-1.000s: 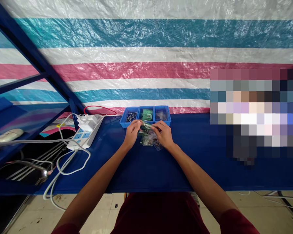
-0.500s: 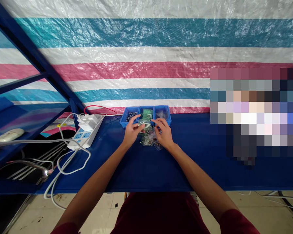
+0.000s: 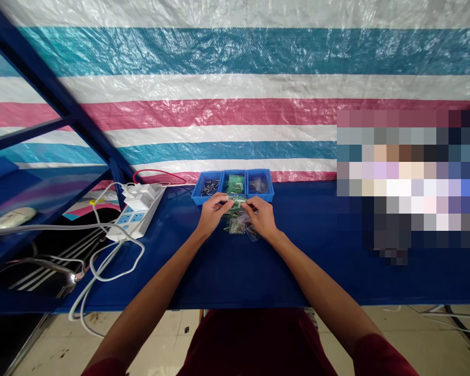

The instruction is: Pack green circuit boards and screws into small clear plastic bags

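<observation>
A small clear plastic bag (image 3: 237, 200) with a greenish look is stretched between my hands, just in front of the bins. My left hand (image 3: 214, 211) pinches its left end, and my right hand (image 3: 261, 213) pinches the right end. Beneath them lies a pile of small filled bags (image 3: 238, 224) on the blue table. Behind stand three blue bins side by side: the left bin (image 3: 208, 188) holds dark and silvery screw-like pieces, the middle bin (image 3: 235, 184) green packets, the right bin (image 3: 259, 186) clear bags. What the held bag contains is too small to tell.
A white power strip (image 3: 135, 214) with plugged-in adapters and looping white cables (image 3: 92, 277) occupies the table's left side. Farther left, a white computer mouse (image 3: 13, 218) rests on a blue shelf. Striped sheeting (image 3: 227, 112) hangs behind the table. A pixelated area covers the right.
Both hands have closed from looser, spread fingers into pinches on the small bag. My right hand's fingers have come down onto its right end.
</observation>
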{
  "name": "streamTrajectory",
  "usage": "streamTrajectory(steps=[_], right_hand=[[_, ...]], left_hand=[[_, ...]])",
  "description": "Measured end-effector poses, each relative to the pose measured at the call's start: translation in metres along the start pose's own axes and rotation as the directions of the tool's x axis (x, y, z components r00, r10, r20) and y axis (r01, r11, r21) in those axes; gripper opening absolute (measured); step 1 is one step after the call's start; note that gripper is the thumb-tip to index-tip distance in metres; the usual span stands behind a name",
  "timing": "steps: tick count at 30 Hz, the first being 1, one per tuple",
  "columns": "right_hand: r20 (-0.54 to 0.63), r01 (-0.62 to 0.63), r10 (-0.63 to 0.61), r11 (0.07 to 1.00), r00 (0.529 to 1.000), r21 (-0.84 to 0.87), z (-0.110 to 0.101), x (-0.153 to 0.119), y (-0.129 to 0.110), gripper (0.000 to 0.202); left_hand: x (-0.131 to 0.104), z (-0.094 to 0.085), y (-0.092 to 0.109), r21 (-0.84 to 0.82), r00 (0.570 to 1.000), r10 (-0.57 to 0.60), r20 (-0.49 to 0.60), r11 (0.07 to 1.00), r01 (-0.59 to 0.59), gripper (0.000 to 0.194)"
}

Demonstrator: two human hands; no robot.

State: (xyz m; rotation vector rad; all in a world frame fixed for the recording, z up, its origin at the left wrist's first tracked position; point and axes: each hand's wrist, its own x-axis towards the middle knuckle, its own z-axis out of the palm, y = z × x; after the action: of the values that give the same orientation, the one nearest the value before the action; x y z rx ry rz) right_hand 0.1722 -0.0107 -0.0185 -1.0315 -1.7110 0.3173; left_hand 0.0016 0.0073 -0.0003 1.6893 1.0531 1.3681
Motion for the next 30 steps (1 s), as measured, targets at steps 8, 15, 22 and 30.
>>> streamTrajectory(steps=[8,15,22,30], right_hand=[[0.077,0.001,-0.007,0.997,0.997,0.075,-0.0043,-0.0019,-0.0026,0.039],[0.036,0.011,-0.012,1.0,0.999,0.024,-0.0003,-0.0014,0.0036,0.019],[-0.017,-0.003,0.003,1.0,1.0,0.017,-0.0025,0.0019,0.0019,0.028],[0.002,-0.029,0.029,0.999,1.0,0.022,-0.0011,0.002,0.0001,0.027]], left_hand=[[-0.0005,0.0029,0.0,-0.218,0.985,-0.169,-0.027,0.963,0.159,0.035],[0.0002,0.0036,-0.0022,-0.268,0.972,-0.221,0.08,0.934,0.235,0.037],[-0.0012,0.0028,-0.0019,-0.072,0.999,-0.046,0.001,0.996,0.046,0.034],[-0.0028,0.0048,-0.0012,-0.06,0.995,-0.085,0.052,0.994,0.088,0.028]])
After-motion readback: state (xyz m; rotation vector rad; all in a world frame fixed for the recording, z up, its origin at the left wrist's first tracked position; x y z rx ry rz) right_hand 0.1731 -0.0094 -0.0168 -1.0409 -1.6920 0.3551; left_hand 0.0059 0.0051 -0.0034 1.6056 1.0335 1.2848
